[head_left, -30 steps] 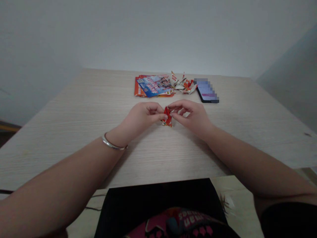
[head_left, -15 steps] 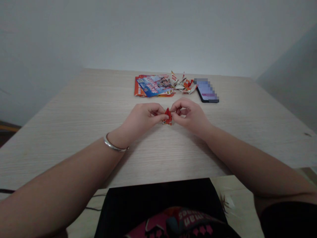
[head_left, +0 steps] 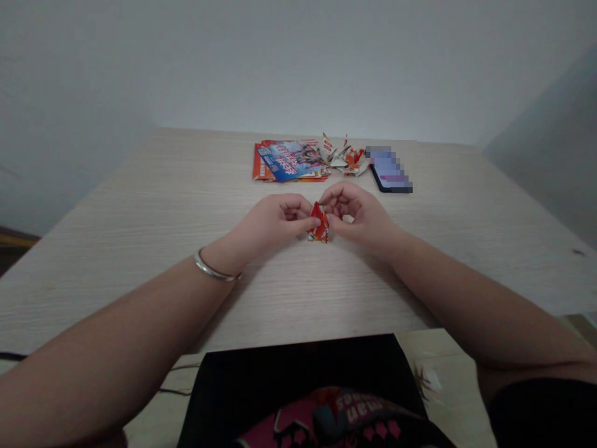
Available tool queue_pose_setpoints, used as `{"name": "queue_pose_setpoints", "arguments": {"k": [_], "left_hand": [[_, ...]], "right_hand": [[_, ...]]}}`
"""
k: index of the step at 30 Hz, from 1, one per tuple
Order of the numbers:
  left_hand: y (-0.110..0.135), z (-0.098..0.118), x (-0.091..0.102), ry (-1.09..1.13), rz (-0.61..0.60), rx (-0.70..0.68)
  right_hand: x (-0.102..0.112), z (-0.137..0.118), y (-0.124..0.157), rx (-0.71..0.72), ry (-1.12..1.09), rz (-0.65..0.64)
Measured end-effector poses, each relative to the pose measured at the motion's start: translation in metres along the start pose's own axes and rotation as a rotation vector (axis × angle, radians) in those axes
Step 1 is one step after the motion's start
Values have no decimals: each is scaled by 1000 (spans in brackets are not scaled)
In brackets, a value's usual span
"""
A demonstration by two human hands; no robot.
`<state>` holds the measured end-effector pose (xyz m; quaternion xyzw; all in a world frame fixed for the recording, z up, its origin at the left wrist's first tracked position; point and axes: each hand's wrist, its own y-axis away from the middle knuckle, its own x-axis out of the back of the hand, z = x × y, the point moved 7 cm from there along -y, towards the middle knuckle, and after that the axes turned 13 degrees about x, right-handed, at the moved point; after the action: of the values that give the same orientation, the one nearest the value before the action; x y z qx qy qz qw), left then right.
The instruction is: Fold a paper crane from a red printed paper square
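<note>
Between my two hands is a small folded piece of red printed paper (head_left: 319,233), raised over the middle of the table. My left hand (head_left: 275,218) pinches it from the left, thumb lying across its front. On the other side my right hand (head_left: 360,214) has thumb and forefinger at the paper's right edge, the other fingers curled. The paper comes to a point at the top and widens below. Parts of its folds are hidden behind the fingers.
Beyond my hands lies a stack of printed leaflets (head_left: 291,162), with folded paper pieces (head_left: 349,160) beside it. A phone (head_left: 390,169) lies right of these. The pale wooden table (head_left: 140,199) meets a wall at the back.
The red paper has turned and spread slightly, showing more of its front. My right thumb has shifted a little to the right and away from the left thumb.
</note>
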<state>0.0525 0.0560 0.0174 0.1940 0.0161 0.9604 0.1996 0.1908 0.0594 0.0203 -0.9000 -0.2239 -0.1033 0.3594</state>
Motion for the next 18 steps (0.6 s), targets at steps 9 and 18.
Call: {"name": "queue_pose_setpoints", "arguments": {"k": [9, 18], "left_hand": [[1, -1, -8, 3, -93, 44], [1, -9, -20, 90, -252, 49]], "right_hand": [[4, -1, 0, 16, 45, -54], [4, -6, -3, 45, 180, -109]]}}
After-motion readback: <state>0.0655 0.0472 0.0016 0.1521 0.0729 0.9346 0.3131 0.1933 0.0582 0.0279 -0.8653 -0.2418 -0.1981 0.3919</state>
